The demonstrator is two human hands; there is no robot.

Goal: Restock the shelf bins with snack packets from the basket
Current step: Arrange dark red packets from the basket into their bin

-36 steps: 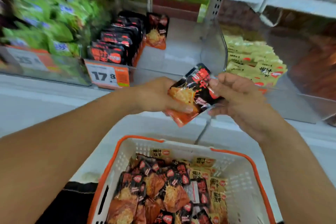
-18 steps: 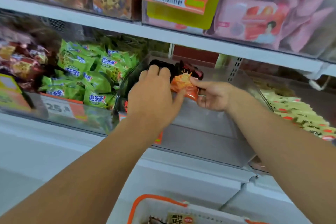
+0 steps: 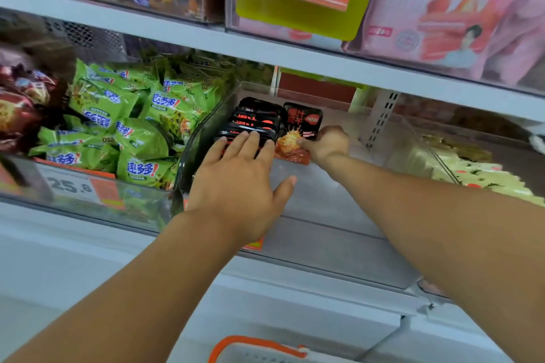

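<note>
A clear shelf bin (image 3: 324, 209) holds a row of black-and-red snack packets (image 3: 256, 121) standing along its left side. My left hand (image 3: 239, 177) rests flat on the front of that row, fingers straight. My right hand (image 3: 327, 144) pinches one black-and-orange snack packet (image 3: 298, 132) and holds it upright beside the row, inside the bin. Only the orange rim of the white basket (image 3: 253, 346) shows at the bottom edge; its contents are out of view.
Green packets (image 3: 126, 124) fill the bin to the left, behind a 25.8 price tag (image 3: 70, 186). Yellow packets (image 3: 483, 174) lie in the bin on the right. Cookie boxes and pink packs sit on the shelf above, close over the bins.
Both hands rose from above the basket into the bin. The packet went from both hands to the right hand alone, now upright beside the row; the left hand spread flat on the row.
</note>
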